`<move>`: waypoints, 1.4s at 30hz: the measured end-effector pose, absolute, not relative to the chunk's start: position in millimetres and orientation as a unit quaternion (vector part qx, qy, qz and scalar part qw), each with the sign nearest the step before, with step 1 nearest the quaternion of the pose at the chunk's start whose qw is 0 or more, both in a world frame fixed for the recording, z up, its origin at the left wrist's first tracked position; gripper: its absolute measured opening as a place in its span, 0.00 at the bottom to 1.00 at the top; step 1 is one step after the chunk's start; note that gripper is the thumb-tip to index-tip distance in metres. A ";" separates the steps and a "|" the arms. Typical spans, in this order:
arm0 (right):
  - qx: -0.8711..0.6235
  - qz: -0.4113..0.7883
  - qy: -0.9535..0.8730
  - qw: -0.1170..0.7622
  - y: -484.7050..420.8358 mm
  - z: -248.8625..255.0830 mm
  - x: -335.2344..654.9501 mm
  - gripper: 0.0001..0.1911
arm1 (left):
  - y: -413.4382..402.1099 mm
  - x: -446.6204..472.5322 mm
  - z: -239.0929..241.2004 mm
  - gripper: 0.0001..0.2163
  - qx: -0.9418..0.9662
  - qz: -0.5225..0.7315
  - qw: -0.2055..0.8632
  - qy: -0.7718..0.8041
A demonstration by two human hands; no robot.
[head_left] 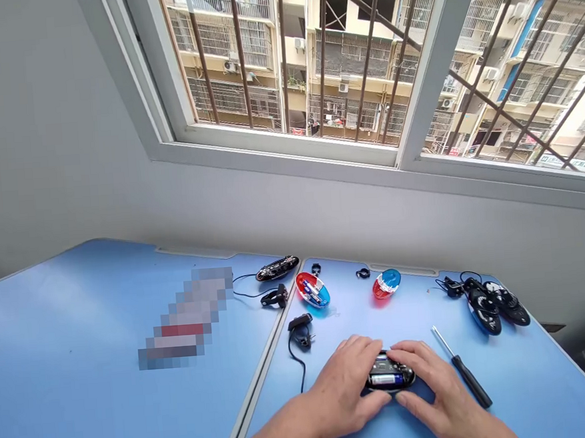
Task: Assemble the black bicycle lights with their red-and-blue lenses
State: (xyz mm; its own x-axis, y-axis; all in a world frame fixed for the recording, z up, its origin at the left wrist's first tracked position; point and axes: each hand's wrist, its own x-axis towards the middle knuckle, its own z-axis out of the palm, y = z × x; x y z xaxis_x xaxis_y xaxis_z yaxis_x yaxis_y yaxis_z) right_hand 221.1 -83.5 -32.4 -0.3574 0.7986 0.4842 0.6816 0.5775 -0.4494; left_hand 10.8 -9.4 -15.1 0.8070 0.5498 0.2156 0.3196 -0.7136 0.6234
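On the blue table [151, 416], a black oval battery housing [390, 367] lies between my hands with its inside facing up. A battery with a white and dark blue wrapper [386, 379] sits in its near side. My left hand [347, 388] grips the housing's left end, thumb at the near edge and fingers at the far edge. Around the right end my right hand [434, 382] is closed the same way, its thumb close to the left one. Fingers cover both ends of the housing. Right of my right hand lies a black-handled screwdriver [468, 377].
Behind my hands are a red-and-blue shell [323, 301] holding batteries and another red-and-blue shell [386, 284]. Black oval units [484, 312] with cables lie at right, another black unit [277, 268] at left. A corded clamp piece [300, 332] is near the table seam [258, 381].
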 end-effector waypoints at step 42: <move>-0.679 -0.052 -0.732 -0.002 43.4 31.4 221.9 0.08 | -5.0 12.3 -7.1 0.16 0.904 0.124 0.311 0.266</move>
State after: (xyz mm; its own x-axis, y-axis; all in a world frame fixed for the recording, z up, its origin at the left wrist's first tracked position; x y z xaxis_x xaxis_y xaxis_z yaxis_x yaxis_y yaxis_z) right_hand 221.9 43.4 31.4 -0.0778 0.9947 0.0677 0.9943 0.0724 0.0787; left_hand 12.3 -5.0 -7.1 0.8282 0.5572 0.0592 0.4030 -0.6657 0.6280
